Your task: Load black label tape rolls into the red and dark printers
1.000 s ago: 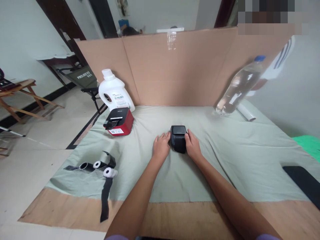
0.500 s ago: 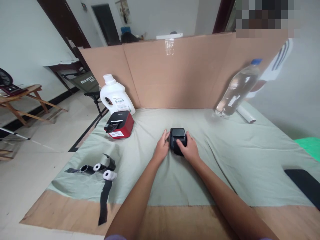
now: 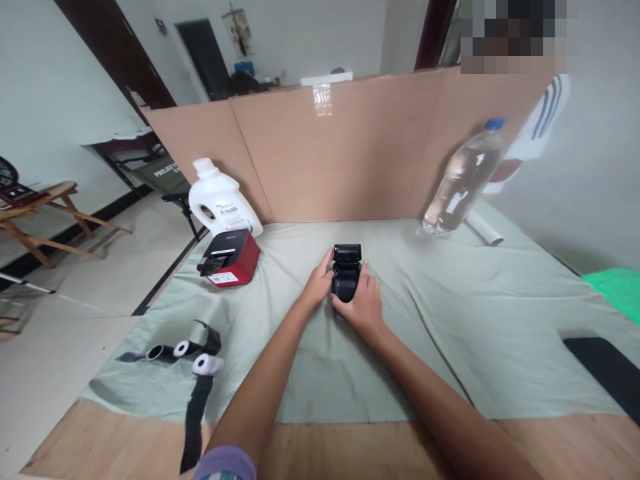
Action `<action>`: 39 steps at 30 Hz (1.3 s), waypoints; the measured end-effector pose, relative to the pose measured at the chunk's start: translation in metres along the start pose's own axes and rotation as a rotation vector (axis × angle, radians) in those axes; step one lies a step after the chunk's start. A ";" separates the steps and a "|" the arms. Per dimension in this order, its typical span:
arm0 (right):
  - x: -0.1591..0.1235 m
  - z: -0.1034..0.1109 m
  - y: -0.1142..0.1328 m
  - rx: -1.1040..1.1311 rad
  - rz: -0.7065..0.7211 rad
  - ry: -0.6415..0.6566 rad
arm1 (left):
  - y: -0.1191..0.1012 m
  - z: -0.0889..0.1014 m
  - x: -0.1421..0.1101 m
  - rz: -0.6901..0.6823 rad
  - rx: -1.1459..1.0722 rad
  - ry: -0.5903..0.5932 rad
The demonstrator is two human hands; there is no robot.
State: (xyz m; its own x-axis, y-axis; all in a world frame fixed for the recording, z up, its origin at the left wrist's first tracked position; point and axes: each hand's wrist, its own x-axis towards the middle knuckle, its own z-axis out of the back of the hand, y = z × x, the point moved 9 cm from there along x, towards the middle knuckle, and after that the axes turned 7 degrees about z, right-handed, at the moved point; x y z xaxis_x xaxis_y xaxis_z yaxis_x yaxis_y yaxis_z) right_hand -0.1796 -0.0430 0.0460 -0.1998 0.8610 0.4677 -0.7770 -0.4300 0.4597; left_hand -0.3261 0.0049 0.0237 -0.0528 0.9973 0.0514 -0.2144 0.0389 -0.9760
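The small black device (image 3: 346,281) sat at the centre of the frame on the green cloth (image 3: 320,373), its lid (image 3: 347,253) raised. The left hand (image 3: 318,281), partly curled, held its left side; the right hand (image 3: 364,300), loosely cupped with the thumb across the near end, held the right. At centre left stood a red printer (image 3: 243,259), just in front of a white jug (image 3: 223,200).

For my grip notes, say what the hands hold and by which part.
The small black device, its lid open: left hand on its left side, right hand around its right side.
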 end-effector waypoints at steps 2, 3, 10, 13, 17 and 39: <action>0.000 0.000 0.000 0.012 0.004 -0.003 | 0.000 -0.001 0.004 0.029 0.045 -0.009; 0.000 0.000 -0.001 0.018 0.000 -0.003 | -0.003 0.000 0.003 0.025 0.065 -0.030; -0.002 0.000 -0.003 0.066 -0.018 -0.002 | -0.068 0.009 -0.005 -0.208 0.478 -0.187; -0.003 0.000 -0.008 0.140 -0.036 -0.012 | -0.071 -0.019 0.011 -0.175 0.850 0.109; -0.003 -0.001 -0.024 0.382 -0.129 -0.060 | -0.069 -0.037 0.027 -0.136 1.012 0.269; 0.001 -0.001 -0.079 0.875 -0.469 -0.262 | -0.116 0.206 -0.209 0.091 0.415 -0.545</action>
State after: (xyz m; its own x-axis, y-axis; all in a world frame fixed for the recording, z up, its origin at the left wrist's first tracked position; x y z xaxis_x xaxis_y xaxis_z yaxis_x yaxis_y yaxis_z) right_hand -0.1187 -0.0078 0.0093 0.2303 0.9521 0.2010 -0.0152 -0.2030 0.9791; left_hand -0.4906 -0.2207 0.1701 -0.5480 0.8173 0.1784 -0.5357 -0.1791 -0.8252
